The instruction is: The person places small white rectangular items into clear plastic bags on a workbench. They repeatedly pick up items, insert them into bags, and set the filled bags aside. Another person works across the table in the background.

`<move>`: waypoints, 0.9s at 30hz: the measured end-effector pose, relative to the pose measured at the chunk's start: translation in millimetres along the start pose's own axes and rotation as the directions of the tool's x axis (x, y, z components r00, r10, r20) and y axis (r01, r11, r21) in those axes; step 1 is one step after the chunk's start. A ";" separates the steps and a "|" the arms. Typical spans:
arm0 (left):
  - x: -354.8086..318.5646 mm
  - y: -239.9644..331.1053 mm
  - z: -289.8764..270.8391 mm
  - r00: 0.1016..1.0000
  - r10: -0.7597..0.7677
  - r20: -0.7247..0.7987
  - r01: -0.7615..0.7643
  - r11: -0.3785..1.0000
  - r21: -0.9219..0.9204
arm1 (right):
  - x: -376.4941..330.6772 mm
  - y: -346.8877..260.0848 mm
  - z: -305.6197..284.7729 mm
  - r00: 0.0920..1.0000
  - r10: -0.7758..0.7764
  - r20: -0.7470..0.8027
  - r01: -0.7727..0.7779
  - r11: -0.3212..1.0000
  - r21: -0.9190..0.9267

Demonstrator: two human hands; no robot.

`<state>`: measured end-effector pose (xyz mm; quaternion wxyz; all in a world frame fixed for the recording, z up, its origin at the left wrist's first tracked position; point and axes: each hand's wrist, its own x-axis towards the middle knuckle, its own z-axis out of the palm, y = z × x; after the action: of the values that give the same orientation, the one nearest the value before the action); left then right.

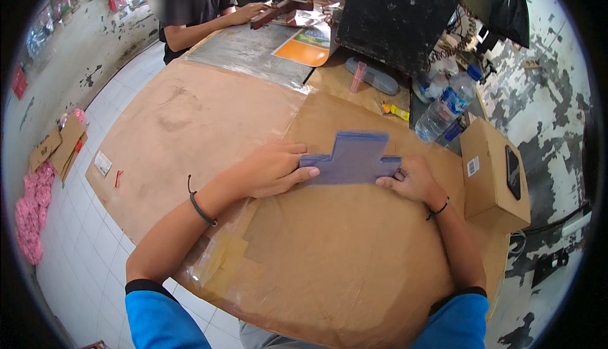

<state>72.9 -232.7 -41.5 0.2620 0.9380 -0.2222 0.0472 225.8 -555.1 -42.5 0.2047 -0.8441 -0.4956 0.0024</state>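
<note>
A stack of bluish-purple, T-shaped flat sheets [352, 164] is held over the brown paper-covered table, its narrower tab pointing away from me. My left hand [278, 170] grips the stack's left end, thumb on the near face and fingers behind. On the opposite end, my right hand [413, 179] pinches the stack with its thumb in front and fingers curled around the edge. The layered edges of the sheets show along the top. Whether the stack's lower edge touches the table I cannot tell.
To the right stand a cardboard box [486, 175] with a black phone [512, 172] on it and a plastic water bottle [446, 108]. A large black box-shaped unit [399, 17] is beyond. Across the table, another person [196, 20] works at a metal-topped surface [244, 55].
</note>
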 end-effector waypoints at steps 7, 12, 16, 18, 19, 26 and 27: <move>0.4 -4.9 6.8 0.999 0.044 -0.012 -0.042 0.995 0.093 | -0.2 5.7 2.6 0.999 0.008 -0.035 -0.008 1.000 0.016; -2.7 0.9 6.3 0.998 0.050 -0.035 -0.048 0.998 0.051 | -4.9 8.7 6.7 0.999 -0.015 -0.039 0.017 0.998 0.067; -2.0 -5.8 12.2 0.991 0.100 -0.093 -0.099 0.995 0.023 | -0.9 -7.4 4.9 0.988 -0.075 -0.138 0.095 0.985 0.146; 0.4 -4.9 13.4 0.988 0.114 -0.107 -0.111 0.993 0.039 | -2.9 -4.1 3.5 0.986 -0.079 -0.148 0.103 0.982 0.160; 1.3 -3.8 12.7 0.988 0.118 -0.104 -0.113 0.993 0.044 | -3.9 -2.0 3.5 0.986 -0.085 -0.146 0.109 0.980 0.165; 3.0 1.4 6.7 1.000 -0.016 0.003 0.015 0.998 0.054 | -1.9 5.3 7.9 0.999 0.044 -0.032 -0.040 0.993 0.107; 2.1 3.0 3.2 0.999 -0.046 0.008 0.046 0.999 -0.016 | 0.5 3.2 7.4 0.999 0.028 -0.036 -0.024 0.996 0.090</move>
<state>73.3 -237.4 -42.4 0.2698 0.9409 -0.2017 0.0360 227.1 -553.5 -50.2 0.2516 -0.8403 -0.4800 0.0115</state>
